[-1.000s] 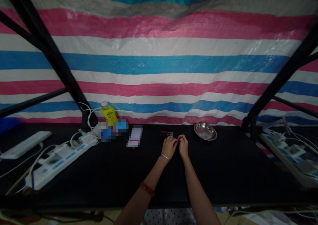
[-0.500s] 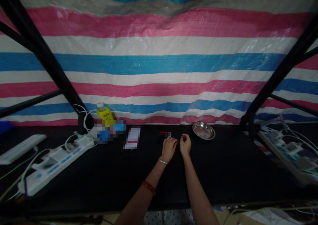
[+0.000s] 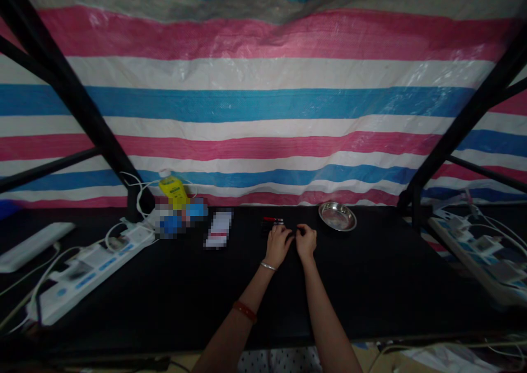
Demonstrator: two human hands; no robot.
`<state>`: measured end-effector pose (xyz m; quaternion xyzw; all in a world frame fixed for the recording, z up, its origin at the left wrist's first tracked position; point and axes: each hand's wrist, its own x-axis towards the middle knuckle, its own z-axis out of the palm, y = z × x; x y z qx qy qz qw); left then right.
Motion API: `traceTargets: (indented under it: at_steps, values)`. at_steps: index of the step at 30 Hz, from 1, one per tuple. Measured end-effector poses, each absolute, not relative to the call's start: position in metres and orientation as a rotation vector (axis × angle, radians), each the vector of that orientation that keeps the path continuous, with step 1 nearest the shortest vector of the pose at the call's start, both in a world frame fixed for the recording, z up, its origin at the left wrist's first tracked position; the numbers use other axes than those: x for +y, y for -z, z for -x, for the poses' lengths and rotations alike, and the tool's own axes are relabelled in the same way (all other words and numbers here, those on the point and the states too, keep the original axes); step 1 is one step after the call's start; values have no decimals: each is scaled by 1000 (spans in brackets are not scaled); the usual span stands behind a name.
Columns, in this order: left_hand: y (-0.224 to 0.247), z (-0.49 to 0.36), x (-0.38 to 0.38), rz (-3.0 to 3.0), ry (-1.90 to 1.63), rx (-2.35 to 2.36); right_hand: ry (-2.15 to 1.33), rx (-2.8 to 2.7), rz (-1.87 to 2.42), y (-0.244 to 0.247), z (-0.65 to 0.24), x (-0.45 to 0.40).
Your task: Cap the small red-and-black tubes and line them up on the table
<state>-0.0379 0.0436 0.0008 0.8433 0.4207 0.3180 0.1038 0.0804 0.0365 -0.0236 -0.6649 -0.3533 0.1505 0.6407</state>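
My left hand point(image 3: 279, 245), with a silver bracelet at the wrist, rests over the black table with its fingers bent. Just beyond its fingertips lie a red pen-like item point(image 3: 272, 219) and some dark items partly under the fingers. Close on its right is my right hand point(image 3: 306, 241), its fingers curled together around something small and dark, too small to name. A narrow gap separates the two hands, and a small dark bit shows there. Whether my left fingers grip anything is hidden. A round metal dish point(image 3: 337, 216) sits to the right of my right hand.
White power strips with cables stand at the left point(image 3: 88, 274) and right point(image 3: 473, 252). A yellow bottle point(image 3: 174, 192), a blurred blue packet point(image 3: 172, 224) and a blurred white item point(image 3: 219, 229) are left of the hands. Black frame bars and a striped sheet point(image 3: 263, 104) rise behind.
My left hand has turned slightly, its thumb now reaching toward my right hand. My right hand has shifted a little left, narrowing the gap at the fingertips.
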Motion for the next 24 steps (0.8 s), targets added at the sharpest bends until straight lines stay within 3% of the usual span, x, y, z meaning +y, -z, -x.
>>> traceTargets:
  at_steps: [11, 16, 24]
  values:
    - [1, 68, 53, -1795, -1175, 1941, -103, -1080, 1829, 14, -75, 31]
    - [0, 72, 52, -1778, -1121, 1947, 38, -1240, 1821, 5, -66, 27]
    - [-3, 71, 50, -1812, -1066, 1905, -95, -1425, 1858, 8, -48, 16]
